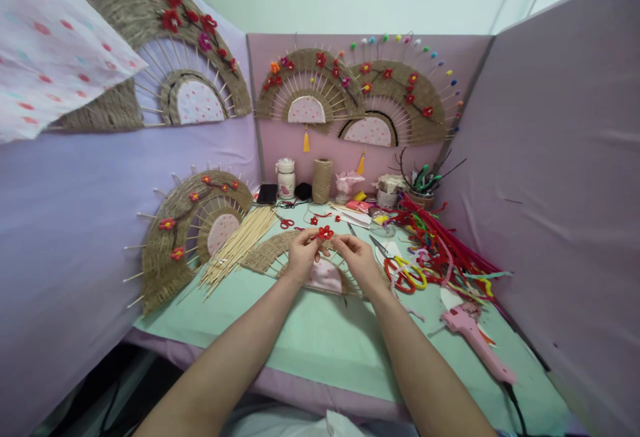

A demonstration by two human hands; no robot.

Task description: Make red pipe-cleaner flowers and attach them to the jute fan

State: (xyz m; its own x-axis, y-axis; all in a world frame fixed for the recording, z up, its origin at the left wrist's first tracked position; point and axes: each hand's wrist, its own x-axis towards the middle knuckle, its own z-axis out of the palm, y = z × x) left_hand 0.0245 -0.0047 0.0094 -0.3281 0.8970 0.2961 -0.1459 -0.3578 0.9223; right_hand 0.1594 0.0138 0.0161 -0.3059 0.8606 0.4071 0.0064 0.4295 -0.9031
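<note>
A small red pipe-cleaner flower (pixel 326 232) is pinched in the fingertips of my left hand (pixel 304 255), above the table. Close by on its right, my right hand (pixel 356 260) has its fingers drawn together at the flower's edge; whether anything sits between them is too small to make out. Beneath both hands lies a twine-wrapped fan (pixel 270 253) with a pink dotted centre panel (pixel 325 275), partly covered by my hands. Another red flower (pixel 314 221) rests just behind the fan.
Red scissors (pixel 400 275), yellow scissors (pixel 417 275) and piled pipe cleaners (pixel 450 243) lie to the right. A pink glue gun (pixel 475 340) with a cord sits front right. Bamboo sticks (pixel 240 243) and a finished fan (pixel 170 270) are left. A twine spool (pixel 323 180) stands behind.
</note>
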